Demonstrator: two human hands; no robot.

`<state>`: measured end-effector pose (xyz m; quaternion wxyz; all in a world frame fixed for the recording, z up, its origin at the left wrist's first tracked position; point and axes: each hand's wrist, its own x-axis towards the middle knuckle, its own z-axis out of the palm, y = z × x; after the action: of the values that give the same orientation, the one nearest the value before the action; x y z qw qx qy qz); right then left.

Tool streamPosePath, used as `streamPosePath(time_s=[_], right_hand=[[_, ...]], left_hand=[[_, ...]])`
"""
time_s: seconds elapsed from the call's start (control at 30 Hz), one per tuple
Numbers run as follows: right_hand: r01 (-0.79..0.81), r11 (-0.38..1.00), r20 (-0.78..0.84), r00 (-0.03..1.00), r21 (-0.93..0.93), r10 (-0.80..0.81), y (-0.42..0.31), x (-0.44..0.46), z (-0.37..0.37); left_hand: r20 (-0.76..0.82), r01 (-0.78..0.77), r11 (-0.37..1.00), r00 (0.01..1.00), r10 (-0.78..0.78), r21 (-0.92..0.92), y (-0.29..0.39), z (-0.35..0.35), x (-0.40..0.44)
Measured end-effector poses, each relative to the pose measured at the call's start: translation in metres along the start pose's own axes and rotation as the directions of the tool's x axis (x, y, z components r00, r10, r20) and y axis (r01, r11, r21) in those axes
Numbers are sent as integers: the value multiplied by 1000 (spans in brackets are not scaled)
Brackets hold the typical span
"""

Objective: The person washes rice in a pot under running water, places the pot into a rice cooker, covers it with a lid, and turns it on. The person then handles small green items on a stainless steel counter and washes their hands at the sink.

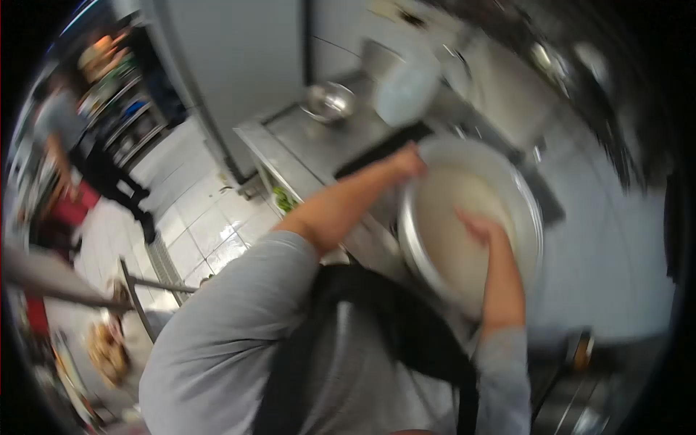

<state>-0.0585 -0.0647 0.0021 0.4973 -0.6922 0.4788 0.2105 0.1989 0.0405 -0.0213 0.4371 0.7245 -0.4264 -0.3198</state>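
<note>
A large metal pot (533, 210) stands in front of me in the head view, tilted with the picture. Inside it is cloudy, whitish contents (453, 196), liquid or grain, too blurred to tell. My left hand (411, 161) is closed at the pot's left rim, its fingers partly hidden. Over the pot's opening hangs my right hand (475, 226), fingers stretched out and apart, holding nothing I can see. Whether its fingertips touch the contents I cannot tell.
A steel counter (286, 141) carries a shiny metal bowl (328, 101) and a pale, translucent container (407, 90). Behind them is a tap (460, 61). Another person (80, 138) stands at the far left beside shelves (138, 130). Tiled floor (217, 225) lies to the left.
</note>
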Motion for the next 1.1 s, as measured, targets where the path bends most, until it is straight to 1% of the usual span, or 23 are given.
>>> streamPosePath(time_s=[0.03, 0.07, 0.1, 0.13, 0.2, 0.23, 0.3, 0.4, 0.5, 0.57, 0.6, 0.63, 0.67, 0.7, 0.73, 0.77, 0.8, 0.83, 0.9, 0.93, 1.0, 1.1], right_hand=[[20, 997, 20, 1000, 70, -21, -5, -5, 2], [34, 999, 88, 995, 34, -37, -18, -25, 4], [-43, 998, 71, 997, 38, 40, -19, -25, 4], [65, 996, 92, 993, 64, -71, -11, -20, 3], [-48, 999, 99, 994, -1, 48, -8, -9, -4], [-50, 999, 99, 994, -3, 50, -11, -17, 1], [-40, 999, 95, 995, -25, 42, -19, -33, 2], [72, 997, 125, 989, 7, -72, -2, -3, -7], [-37, 999, 95, 995, 18, 35, -5, -2, -2], [-40, 999, 42, 998, 23, 39, -10, -26, 5], [-59, 998, -44, 997, -27, 58, -1, -9, 1], [-26, 996, -91, 996, -80, 19, -1, -15, 3], [195, 967, -45, 978, -163, -205, -11, -23, 7], [-37, 980, -119, 993, -193, 13, -35, -51, 13], [82, 986, -85, 992, -144, -95, -20, -28, 10], [28, 993, -80, 996, -117, -37, -2, -1, 2], [-142, 987, -100, 986, -81, 134, -7, -5, 2], [-225, 965, -75, 973, -134, 217, -6, 2, -4], [-149, 969, -56, 989, -196, 140, -6, 1, -5], [-107, 974, -56, 994, -199, 98, -11, -5, -2], [-34, 982, -43, 999, -183, 27, -15, -18, 7], [-46, 984, 11, 999, -173, 48, -17, -19, 7]], left_hand=[[17, -29, 1000, 999, 29, 9, -4, 0, 4], [39, -24, 999, 999, 26, -48, -2, -2, 4], [126, 128, 924, 988, -88, -360, 2, 0, 2], [173, 153, 945, 979, -105, -289, 7, -3, 4], [162, 149, 916, 982, -94, -371, 40, -9, -32], [169, 144, 910, 982, -83, -390, 35, -6, -29], [160, 122, 892, 985, -56, -434, 27, -5, -20], [161, 129, 903, 985, -68, -409, 26, -4, -17], [203, 141, 862, 978, -45, -487, 23, -6, -17], [182, 176, 836, 979, -93, -519, 2, 0, -3], [187, 135, 874, 981, -52, -467, 2, -1, -6], [103, 112, 921, 992, -79, -373, 6, 0, -7], [18, 106, 957, 994, -105, -269, 10, 2, -9], [-67, 118, 979, 989, -130, -165, 14, 5, -10], [53, 70, 991, 997, -64, -111, 0, 4, 3], [81, 132, 983, 989, -122, -130, 24, -7, -19], [41, 44, 988, 998, -39, -145, 2, 3, 2], [31, 51, 985, 998, -46, -165, 7, 2, -3], [19, 51, 987, 999, -48, -155, 7, 6, 0], [54, 113, 966, 993, -103, -233, 23, -3, -18], [52, 121, 968, 992, -112, -218, 25, -5, -22], [44, 142, 959, 990, -135, -245, 25, -3, -20]])
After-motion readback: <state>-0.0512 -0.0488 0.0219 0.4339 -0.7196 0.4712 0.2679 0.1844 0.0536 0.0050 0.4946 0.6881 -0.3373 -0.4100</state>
